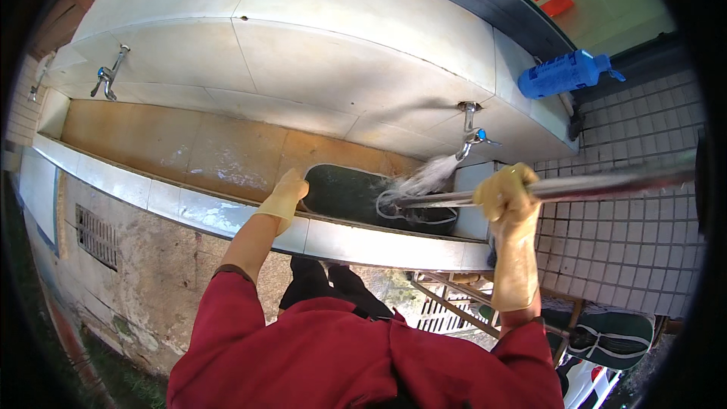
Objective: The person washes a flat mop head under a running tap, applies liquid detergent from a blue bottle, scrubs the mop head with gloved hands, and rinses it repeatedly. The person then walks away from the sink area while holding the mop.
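A dark green flat mop head [341, 190] with pale edging lies in the tiled trough [386, 247]. My left hand [291, 188], in a pale yellow rubber glove, is against its left end; the fingertips are partly hidden, so I cannot tell whether they grip the edge. My right hand [507, 193], in a wet glove of the same kind, is closed around a metal pole [440, 200]. The pole runs from the mop head towards the right and is blurred there. White water pours from the right tap [470, 141] onto the mop head near the pole's lower end.
A second tap [108, 79] is on the wall at left, with no water visible from it. A blue plastic bottle [559, 74] lies on the ledge at upper right. Below right, a similar green mop head [619, 338] is beside a rack. A floor grate [96, 237] is at lower left.
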Tool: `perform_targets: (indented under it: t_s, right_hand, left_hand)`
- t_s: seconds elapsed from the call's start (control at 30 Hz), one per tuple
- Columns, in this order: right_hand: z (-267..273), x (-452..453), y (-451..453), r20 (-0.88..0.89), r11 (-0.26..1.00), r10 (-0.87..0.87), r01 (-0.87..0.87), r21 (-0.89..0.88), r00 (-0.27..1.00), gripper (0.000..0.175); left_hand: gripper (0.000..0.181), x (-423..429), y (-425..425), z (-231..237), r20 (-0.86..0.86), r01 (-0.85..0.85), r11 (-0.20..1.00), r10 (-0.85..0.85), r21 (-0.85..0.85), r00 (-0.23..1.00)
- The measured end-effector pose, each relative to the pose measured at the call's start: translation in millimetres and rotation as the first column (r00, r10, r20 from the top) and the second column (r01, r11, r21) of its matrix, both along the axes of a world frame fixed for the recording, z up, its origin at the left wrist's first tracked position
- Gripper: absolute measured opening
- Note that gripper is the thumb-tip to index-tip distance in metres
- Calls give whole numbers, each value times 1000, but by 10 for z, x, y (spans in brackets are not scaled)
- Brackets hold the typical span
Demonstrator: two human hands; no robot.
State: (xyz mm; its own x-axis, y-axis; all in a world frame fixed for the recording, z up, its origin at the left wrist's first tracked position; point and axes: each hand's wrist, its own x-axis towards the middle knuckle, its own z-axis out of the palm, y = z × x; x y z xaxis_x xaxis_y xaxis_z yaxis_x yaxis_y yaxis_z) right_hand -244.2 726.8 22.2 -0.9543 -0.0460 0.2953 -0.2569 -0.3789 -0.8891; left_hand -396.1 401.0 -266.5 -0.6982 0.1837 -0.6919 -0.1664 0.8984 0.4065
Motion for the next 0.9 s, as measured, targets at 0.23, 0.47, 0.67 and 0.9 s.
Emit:
perform_targets:
  t_s: [0.23,0.47,0.67,0.9]
  right_hand:
    - [1309,-203,-395,55,837,-488,449,313,871,36]
    - [1397,-251,-672,114,859,-441,382,341,890,33]
    - [1546,221,-584,-96,982,-69,85,168,993,39]
    - [1912,966,-565,-356,952,-259,300,63,898,33]
  left_hand:
    - [79,-65,387,-666,124,-351,914,332,202,935]
    - [61,-208,499,257,24,-449,798,481,403,877]
    - [35,-303,202,1389,82,-423,560,533,712,842]
    - [24,-478,-47,2892,-115,-160,577,411,801,905]
